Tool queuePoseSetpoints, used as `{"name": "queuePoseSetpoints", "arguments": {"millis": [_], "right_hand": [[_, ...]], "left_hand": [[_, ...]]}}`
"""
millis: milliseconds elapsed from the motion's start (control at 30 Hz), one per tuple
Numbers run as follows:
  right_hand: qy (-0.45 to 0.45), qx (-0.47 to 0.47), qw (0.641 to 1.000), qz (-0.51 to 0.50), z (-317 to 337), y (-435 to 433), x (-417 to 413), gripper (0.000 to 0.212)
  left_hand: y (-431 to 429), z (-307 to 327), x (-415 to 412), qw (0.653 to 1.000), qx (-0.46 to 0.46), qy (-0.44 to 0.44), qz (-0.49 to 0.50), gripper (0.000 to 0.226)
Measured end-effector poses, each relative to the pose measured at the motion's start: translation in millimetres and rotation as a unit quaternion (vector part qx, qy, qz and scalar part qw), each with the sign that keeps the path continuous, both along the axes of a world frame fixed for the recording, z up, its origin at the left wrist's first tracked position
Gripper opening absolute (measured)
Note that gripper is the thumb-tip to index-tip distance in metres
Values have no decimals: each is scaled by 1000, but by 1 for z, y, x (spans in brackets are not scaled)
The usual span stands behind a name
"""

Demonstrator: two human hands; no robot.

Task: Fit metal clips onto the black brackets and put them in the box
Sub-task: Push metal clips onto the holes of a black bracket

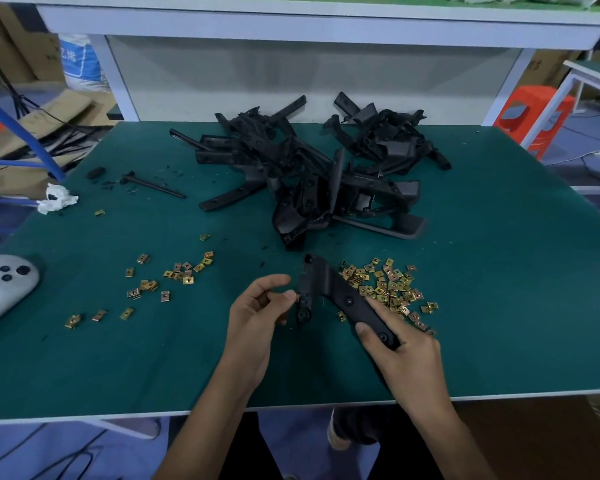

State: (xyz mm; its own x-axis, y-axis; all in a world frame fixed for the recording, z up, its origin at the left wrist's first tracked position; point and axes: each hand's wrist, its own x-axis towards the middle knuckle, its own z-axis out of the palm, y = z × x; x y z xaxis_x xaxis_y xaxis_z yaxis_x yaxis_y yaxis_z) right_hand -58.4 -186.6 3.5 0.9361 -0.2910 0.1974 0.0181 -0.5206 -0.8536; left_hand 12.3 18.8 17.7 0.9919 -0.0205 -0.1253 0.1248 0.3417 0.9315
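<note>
Right hand [404, 344] grips black bracket [329, 291] by near end, above green worktop [118, 358]. Left hand [257, 311] fingers pinched at bracket's 9 o'clock edge; clip between them not discernible. Loose clips [390, 285] at 3 o'clock. Bracket pile [312, 168] at 12 o'clock. Box unidentifiable.

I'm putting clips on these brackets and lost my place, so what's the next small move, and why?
Probably reach your left hand to the pile of metal clips beside the bracket and pick one up. Your right hand already grips the bracket's lower end, while the left fingertips pinch near its edge and no clip shows between them, though a small one could be hidden.
</note>
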Motion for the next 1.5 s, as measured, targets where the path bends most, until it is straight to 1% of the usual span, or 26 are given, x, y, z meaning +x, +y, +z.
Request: {"name": "queuePoseSetpoints", "arguments": {"millis": [133,267,433,500,567,633,733,767,800,867,900,967,1033,1067,1100,1167,1267,1300,1400,1500], "right_hand": [[4,8,1000,13,2,2,1,42],[5,-10,1000,4,2,2,-1,41],[17,-36,999,-16,0,2,-2,42],[16,-38,999,-23,0,3,-2,43],[20,0,999,-25,1,5,-1,41],[8,82,996,-35,2,4,1,37],[-43,200,974,-102,5,-2,2,29],[-53,226,965,-121,5,-5,1,29],[-57,243,959,-132,5,-7,0,28],[-52,249,958,-129,4,-7,0,30],[-46,244,961,-123,4,-6,0,34],[-38,232,966,-110,4,-4,0,41],[-40,229,967,-102,4,-5,1,35],[-42,230,967,-100,4,-5,0,33],[-43,229,968,-99,5,-5,0,32],[-42,217,970,-96,4,-5,-1,30],[-27,194,976,-93,3,-5,0,33],[-24,183,979,-92,3,-5,0,33],[-20,152,986,-73,3,-3,-1,30],[-21,123,991,-47,3,1,-2,31]], "left_hand": [[-1,0,0,998,-47,19,22,18],[-2,-2,-1,1000,8,-9,0,16],[-5,-4,0,994,98,-37,-31,22],[-5,-5,1,991,118,-46,-39,23],[-6,-8,2,991,119,-56,-37,20],[-9,-11,2,991,116,-64,-18,17],[-10,-15,7,987,144,-47,48,21],[-10,-16,9,981,182,-50,55,22],[-9,-16,10,968,240,-65,47,22],[-12,-15,12,925,363,-112,19,21],[-14,-13,14,903,406,-136,7,20],[-19,-9,20,864,474,-167,-27,29],[-24,-7,26,822,536,-183,-63,36],[-27,-6,27,806,557,-190,-69,34],[-28,-6,28,797,567,-195,-68,29],[-28,-8,26,800,561,-210,-47,19],[-24,-12,20,825,521,-221,-4,11],[-22,-13,18,839,500,-214,7,9],[-14,-14,11,904,396,-158,36,8],[-4,-18,8,943,308,-120,45,17]]}}
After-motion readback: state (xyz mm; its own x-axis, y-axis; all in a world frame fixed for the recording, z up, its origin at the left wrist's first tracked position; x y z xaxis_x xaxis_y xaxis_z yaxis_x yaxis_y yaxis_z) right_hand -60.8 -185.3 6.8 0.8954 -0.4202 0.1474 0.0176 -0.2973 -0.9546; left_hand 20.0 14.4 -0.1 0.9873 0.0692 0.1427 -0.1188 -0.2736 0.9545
